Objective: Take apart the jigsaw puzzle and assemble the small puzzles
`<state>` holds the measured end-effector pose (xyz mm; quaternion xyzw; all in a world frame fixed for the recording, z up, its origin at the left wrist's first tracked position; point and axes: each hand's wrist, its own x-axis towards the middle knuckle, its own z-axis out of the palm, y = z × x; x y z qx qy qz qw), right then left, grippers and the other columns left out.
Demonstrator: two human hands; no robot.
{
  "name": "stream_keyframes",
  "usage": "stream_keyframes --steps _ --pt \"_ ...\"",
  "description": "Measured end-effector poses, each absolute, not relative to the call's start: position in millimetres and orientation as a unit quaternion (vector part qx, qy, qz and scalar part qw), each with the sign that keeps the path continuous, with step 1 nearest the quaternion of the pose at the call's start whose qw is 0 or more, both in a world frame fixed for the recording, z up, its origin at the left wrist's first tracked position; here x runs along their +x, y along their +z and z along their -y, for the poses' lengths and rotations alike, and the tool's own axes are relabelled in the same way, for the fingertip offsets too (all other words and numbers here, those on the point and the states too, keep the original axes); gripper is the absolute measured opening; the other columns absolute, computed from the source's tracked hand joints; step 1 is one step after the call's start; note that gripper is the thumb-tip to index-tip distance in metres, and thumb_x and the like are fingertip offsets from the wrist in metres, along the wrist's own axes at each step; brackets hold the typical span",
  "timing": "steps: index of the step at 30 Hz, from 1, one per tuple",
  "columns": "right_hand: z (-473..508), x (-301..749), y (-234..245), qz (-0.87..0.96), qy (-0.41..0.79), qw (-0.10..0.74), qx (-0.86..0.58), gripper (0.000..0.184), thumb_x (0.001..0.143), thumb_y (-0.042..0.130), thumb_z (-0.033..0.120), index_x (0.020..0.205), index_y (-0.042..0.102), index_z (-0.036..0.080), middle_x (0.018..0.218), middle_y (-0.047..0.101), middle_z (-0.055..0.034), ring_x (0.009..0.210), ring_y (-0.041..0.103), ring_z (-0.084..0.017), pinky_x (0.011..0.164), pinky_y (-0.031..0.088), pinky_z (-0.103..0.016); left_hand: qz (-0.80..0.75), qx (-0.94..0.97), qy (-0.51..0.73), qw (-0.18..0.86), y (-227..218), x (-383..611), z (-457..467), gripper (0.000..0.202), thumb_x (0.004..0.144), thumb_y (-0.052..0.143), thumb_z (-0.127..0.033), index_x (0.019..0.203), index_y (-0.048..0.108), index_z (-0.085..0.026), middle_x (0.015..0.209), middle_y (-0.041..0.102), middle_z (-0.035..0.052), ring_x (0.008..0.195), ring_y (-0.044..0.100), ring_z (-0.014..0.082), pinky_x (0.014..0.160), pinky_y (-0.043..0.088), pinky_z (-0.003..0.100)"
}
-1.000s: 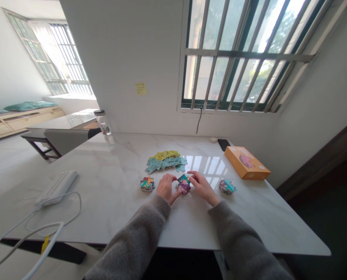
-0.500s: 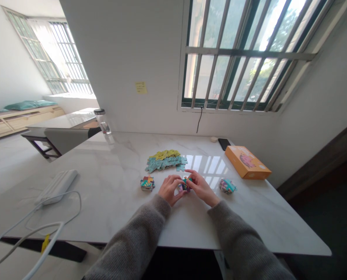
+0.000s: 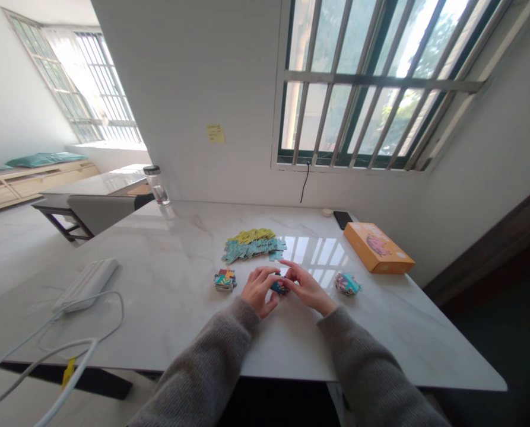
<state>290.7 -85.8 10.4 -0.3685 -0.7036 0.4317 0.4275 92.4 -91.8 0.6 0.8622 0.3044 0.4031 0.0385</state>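
The left hand (image 3: pixel 259 289) is holding a small set of colourful puzzle pieces (image 3: pixel 279 287) between curled fingers and thumb, while the right hand (image 3: pixel 309 287) is touching them from the other side with bent fingers; whether it is actually gripping them, I cannot tell. Beneath both hands a glossy white marbled table (image 3: pixel 180 320) is reflecting barred daylight. Just left of the left hand a neat stack (image 3: pixel 225 280) is sitting, and right of the right hand a looser stack (image 3: pixel 347 284) is lying. Beyond the hands a spread of yellow and pale blue pieces (image 3: pixel 251 246) is overlapping in rows. Farther out to the right hand's right, an orange box (image 3: pixel 378 248) is resting with a dark phone (image 3: pixel 342 220) just behind it. Well to the left of the left hand, a white power strip (image 3: pixel 86 284) is lying near looping cables, and a clear bottle (image 3: pixel 158 187) is standing at the table's far left corner. Ahead of the hands a pale wall is bearing a yellow note (image 3: pixel 215 133), and a barred window (image 3: pixel 358 89) is letting in light. Far left, a green cushion (image 3: pixel 44 160) is lying on a wooden bench.
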Motion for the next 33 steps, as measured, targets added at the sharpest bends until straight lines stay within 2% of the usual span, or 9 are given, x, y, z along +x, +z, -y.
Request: stream_keyframes --steps 11,15,20,24,28,33 --pt "97 284 23 0.668 0.532 0.407 -0.324 0.066 0.086 0.066 0.045 0.142 0.041 0.021 0.072 0.052 0.0046 0.067 0.052 -0.012 0.068 0.045 -0.029 -0.295 0.850 0.420 0.118 10 86 103 0.042 0.058 0.056 0.000 0.092 0.057 -0.024 0.113 0.052 0.0078 0.109 0.049 0.0265 0.097 0.047 0.044" --pt "98 284 26 0.659 0.528 0.418 -0.336 0.066 0.086 0.066 0.042 0.142 0.039 0.020 0.073 0.053 0.0043 0.066 0.052 -0.012 0.065 0.044 -0.028 -0.302 0.838 0.433 0.137 16 79 112 0.036 0.059 0.056 -0.001 0.088 0.056 -0.022 0.111 0.050 0.0079 0.106 0.050 0.0249 0.095 0.048 0.043" --pt "95 288 25 0.674 0.435 0.452 -0.390 0.053 0.091 0.056 0.040 0.138 0.044 0.019 0.074 0.051 0.0034 0.066 0.051 -0.013 0.065 0.044 -0.029 -0.353 0.798 0.466 0.145 31 30 103 0.025 0.065 0.052 -0.003 0.083 0.055 -0.021 0.115 0.049 0.0083 0.111 0.050 0.0250 0.101 0.045 0.046" --pt "93 289 20 0.706 0.379 0.435 -0.410 0.047 0.093 0.052 0.036 0.137 0.046 0.020 0.075 0.052 0.0030 0.067 0.051 -0.013 0.067 0.044 -0.029 -0.388 0.786 0.451 0.167 25 -28 77 0.020 0.066 0.054 -0.008 0.082 0.056 -0.020 0.114 0.052 0.0085 0.113 0.051 0.0255 0.106 0.041 0.050" --pt "90 289 14 0.733 0.320 0.413 -0.435 0.044 0.093 0.049 0.031 0.136 0.047 0.020 0.075 0.054 0.0018 0.066 0.050 -0.014 0.068 0.044 -0.031 -0.400 0.754 0.467 0.232 4 -60 60 0.018 0.066 0.056 -0.016 0.084 0.056 -0.019 0.110 0.054 0.0093 0.107 0.056 0.0244 0.098 0.049 0.046" --pt "86 294 9 0.771 0.187 0.388 -0.469 0.029 0.090 0.051 0.024 0.116 0.062 0.022 0.092 0.059 -0.0060 0.092 0.053 -0.022 0.088 0.044 -0.041 -0.405 0.739 0.469 0.267 -7 -58 56 0.017 0.063 0.062 -0.015 0.079 0.058 -0.020 0.109 0.056 0.0097 0.109 0.057 0.0280 0.095 0.050 0.049"
